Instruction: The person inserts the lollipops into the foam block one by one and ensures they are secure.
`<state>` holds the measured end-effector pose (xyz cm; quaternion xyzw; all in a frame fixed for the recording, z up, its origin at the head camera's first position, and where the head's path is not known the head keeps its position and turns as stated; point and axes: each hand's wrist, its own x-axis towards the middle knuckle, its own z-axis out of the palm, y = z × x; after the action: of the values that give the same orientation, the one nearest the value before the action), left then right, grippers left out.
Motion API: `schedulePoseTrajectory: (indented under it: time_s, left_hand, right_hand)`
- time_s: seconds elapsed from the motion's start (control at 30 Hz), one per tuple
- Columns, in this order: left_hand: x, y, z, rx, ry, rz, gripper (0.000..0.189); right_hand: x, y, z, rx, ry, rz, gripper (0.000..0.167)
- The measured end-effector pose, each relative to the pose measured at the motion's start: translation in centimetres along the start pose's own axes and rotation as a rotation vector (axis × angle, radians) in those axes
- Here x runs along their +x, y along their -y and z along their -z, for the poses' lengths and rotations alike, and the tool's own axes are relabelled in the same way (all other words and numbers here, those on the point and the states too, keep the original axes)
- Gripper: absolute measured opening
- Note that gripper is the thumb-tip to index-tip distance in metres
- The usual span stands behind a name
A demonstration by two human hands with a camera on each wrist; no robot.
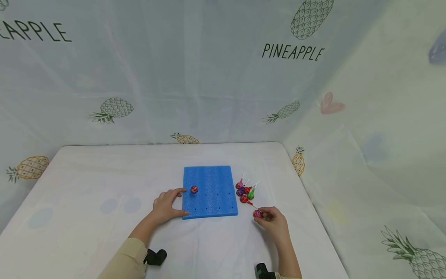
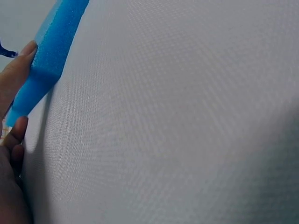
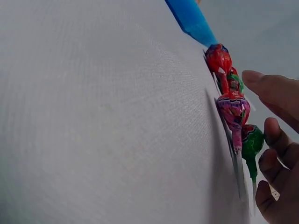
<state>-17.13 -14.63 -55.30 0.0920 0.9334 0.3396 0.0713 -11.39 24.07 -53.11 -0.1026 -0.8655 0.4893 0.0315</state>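
Note:
A blue foam board (image 1: 210, 192) with small holes lies flat, one red-wrapped lollipop (image 1: 194, 189) upright near its left side. My left hand (image 1: 167, 205) touches the board's left edge with thumb and forefinger spread apart; the thumb (image 2: 23, 60) lies against the blue foam. Right of the board, my right hand (image 1: 275, 224) is at a red-and-purple lollipop (image 1: 257, 213), thumb and forefinger on either side of its head. A gap shows between the right fingers and the lollipops in the right wrist view, where a pink-and-purple lollipop (image 3: 233, 109) is nearest.
Several more lollipops lie in a loose group beside the board's right edge, among them a green lollipop (image 1: 251, 193) and a red lollipop (image 1: 244, 198). A white cloth (image 1: 115, 232) covers the table. Pineapple-print curtains (image 1: 209, 77) hang behind and at the right.

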Motion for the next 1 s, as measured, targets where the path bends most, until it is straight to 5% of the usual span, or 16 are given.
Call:
schedulePoseTrajectory:
  time_s: [0.27, 0.57, 1.0]
  left_hand:
    - [0.0, 0.0, -0.1, 0.0, -0.003, -0.001, 0.084]
    - [-0.1, -0.2, 0.0, -0.001, -0.006, -0.002, 0.084]
    - [0.0, -0.1, -0.1, 0.004, -0.008, 0.0, 0.084]
  right_hand:
    - [0.7, -0.1, -0.3, -0.206, -0.008, -0.003, 0.032]
    - [1.2, -0.3, -0.6, -0.281, 0.0, 0.0, 0.029]
    - [1.6, 1.0, -0.6, -0.168, 0.037, -0.017, 0.028]
